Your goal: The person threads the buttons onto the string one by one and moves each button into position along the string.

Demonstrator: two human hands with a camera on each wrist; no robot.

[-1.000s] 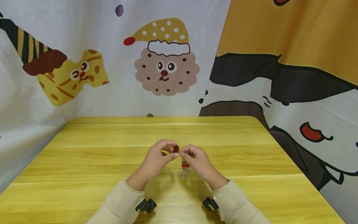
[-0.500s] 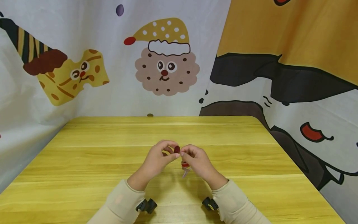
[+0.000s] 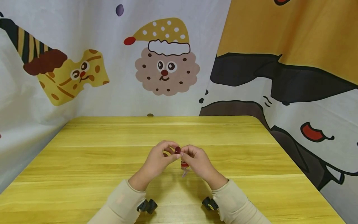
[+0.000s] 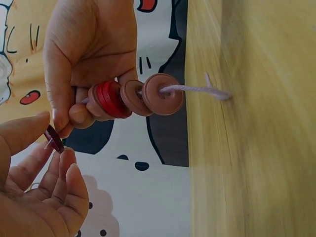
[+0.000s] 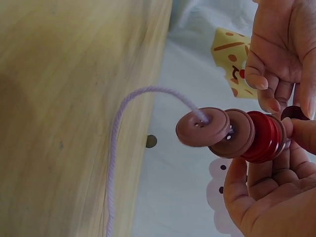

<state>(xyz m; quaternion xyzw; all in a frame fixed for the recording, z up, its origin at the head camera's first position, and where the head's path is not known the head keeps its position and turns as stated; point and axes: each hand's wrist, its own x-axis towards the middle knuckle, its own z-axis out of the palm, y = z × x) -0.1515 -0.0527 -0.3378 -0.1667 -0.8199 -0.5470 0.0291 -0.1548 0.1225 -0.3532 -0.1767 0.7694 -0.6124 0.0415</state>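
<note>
My left hand (image 3: 156, 160) pinches a dark red button (image 4: 55, 139) by its edge, between thumb and fingertips. Close beside it, my right hand (image 3: 199, 161) pinches a lilac cord (image 5: 114, 143) between thumb and finger. Several buttons are threaded on this cord: two brownish-pink buttons (image 4: 163, 94) at the outer end, then red buttons (image 5: 263, 137) and another brownish one against the right fingers. In the left wrist view a short pale tip (image 4: 48, 144) shows at the dark button's face. The cord's free length hangs below the right hand.
Both hands are above a wood-grain table (image 3: 112, 133). Behind it hangs a white curtain (image 3: 112, 93) printed with cartoon figures. A small black wrist camera (image 3: 146, 206) sits at the left cuff, another (image 3: 210, 203) at the right cuff.
My left hand has shifted slightly right with the dark red button, closer to the right fingertips. The button's face has turned a little. My right hand has stayed nearly still.
</note>
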